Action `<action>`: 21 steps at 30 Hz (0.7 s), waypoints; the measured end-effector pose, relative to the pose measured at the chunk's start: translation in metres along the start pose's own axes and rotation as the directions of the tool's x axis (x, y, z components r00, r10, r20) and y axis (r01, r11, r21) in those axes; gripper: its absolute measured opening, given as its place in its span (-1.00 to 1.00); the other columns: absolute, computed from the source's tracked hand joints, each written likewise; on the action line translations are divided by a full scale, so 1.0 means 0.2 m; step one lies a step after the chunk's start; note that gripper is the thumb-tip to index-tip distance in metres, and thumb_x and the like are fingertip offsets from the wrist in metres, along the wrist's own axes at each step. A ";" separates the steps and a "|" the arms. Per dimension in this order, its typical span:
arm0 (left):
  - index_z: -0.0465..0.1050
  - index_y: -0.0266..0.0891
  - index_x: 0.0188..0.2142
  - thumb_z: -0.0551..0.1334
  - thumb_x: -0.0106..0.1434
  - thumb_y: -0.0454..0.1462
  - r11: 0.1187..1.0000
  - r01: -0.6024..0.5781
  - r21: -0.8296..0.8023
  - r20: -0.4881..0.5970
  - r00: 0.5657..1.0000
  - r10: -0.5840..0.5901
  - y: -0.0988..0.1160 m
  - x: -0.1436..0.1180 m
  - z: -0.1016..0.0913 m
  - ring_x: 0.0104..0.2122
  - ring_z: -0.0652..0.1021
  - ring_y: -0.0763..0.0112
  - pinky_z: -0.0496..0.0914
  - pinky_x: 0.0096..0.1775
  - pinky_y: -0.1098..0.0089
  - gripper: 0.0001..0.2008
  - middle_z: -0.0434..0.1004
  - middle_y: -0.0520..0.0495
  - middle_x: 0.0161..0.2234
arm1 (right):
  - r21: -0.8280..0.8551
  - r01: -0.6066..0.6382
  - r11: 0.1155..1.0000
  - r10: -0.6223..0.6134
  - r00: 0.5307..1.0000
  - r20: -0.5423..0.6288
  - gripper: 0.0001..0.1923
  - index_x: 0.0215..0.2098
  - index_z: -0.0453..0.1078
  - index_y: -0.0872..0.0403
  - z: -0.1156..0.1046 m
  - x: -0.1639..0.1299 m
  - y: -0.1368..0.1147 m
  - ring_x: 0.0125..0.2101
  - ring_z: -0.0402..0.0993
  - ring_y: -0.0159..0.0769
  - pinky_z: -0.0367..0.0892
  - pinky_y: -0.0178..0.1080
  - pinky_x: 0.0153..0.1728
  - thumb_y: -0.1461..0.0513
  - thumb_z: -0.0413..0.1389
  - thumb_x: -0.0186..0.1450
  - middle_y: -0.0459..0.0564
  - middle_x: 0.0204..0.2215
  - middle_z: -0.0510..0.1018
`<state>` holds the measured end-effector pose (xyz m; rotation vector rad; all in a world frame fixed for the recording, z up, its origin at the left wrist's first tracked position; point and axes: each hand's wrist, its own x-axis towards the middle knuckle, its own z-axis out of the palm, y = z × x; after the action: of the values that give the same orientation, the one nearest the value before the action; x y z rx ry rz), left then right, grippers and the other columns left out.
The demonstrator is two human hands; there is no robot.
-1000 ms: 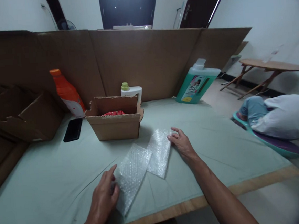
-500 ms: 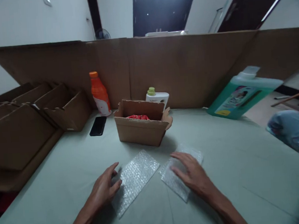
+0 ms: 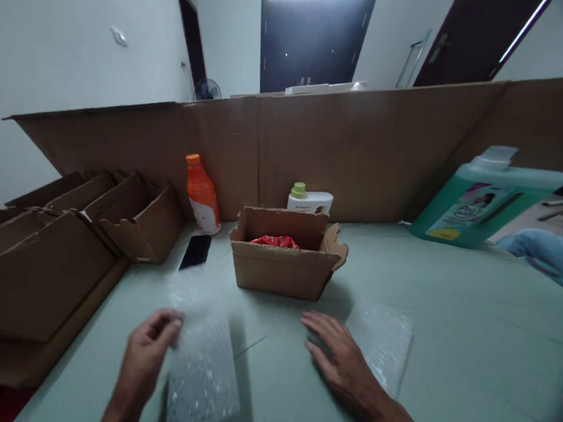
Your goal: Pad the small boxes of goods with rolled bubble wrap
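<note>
In front of the cardboard box point(image 3: 285, 262), the left hand point(image 3: 144, 355) pinches the upper corner of one bubble wrap sheet point(image 3: 201, 373), its length running toward the person, while the right hand point(image 3: 339, 356) lies open-fingered, flat on the other sheet point(image 3: 382, 339).

No legible text, green jug point(image 3: 485, 198) label printed but unreadable, orange bottle point(image 3: 203, 194) label white, wording too small to read

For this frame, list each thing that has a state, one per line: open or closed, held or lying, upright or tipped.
Left hand: pinching the left bubble wrap sheet, lifted off the table.
Right hand: flat on the right bubble wrap sheet, which lies flat.
Cardboard box: open, red item inside.
Orange bottle: upright, capped.
Phone: lying flat, screen dark.
</note>
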<state>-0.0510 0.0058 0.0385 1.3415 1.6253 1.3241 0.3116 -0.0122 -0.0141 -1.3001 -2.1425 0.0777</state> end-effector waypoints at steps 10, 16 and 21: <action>0.38 -0.21 -0.45 0.28 0.04 -0.35 0.816 -0.381 -0.435 -0.471 0.868 0.154 0.73 0.89 0.37 -0.60 0.47 0.55 0.29 -0.55 0.56 -0.91 0.46 0.14 -0.58 | -0.063 0.046 0.997 -0.062 0.958 -0.279 -0.73 0.03 0.41 0.02 -0.01 -0.06 0.07 -0.04 0.56 -0.13 0.48 -0.10 -0.11 0.29 0.06 0.38 0.03 -0.08 0.64; 0.35 -0.21 -0.41 0.23 0.09 -0.35 0.797 -0.080 -0.598 -0.185 0.982 -0.039 0.74 1.14 0.71 -0.55 0.56 0.52 0.29 -0.54 0.57 -0.94 0.58 0.03 -0.47 | -0.067 0.111 0.992 -0.125 0.956 -0.264 -0.73 0.00 0.43 0.03 -0.04 -0.06 0.08 -0.03 0.57 -0.14 0.47 -0.14 -0.12 0.31 0.08 0.35 0.03 -0.10 0.66; 0.36 -0.24 -0.49 0.21 0.00 -0.43 0.780 0.203 -0.592 0.102 0.979 -0.177 0.62 1.05 0.82 -0.51 0.60 0.38 0.38 -0.51 0.49 -0.92 0.59 -0.09 -0.48 | -0.059 0.094 0.994 -0.106 0.960 -0.260 -0.75 -0.02 0.45 0.02 -0.05 -0.06 0.09 -0.02 0.57 -0.13 0.48 -0.13 -0.12 0.32 0.09 0.35 0.03 -0.10 0.66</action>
<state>0.0798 0.2514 0.1349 0.7849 1.1217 1.5012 0.3356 -0.0162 -0.0180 -1.1542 -1.9871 -0.1787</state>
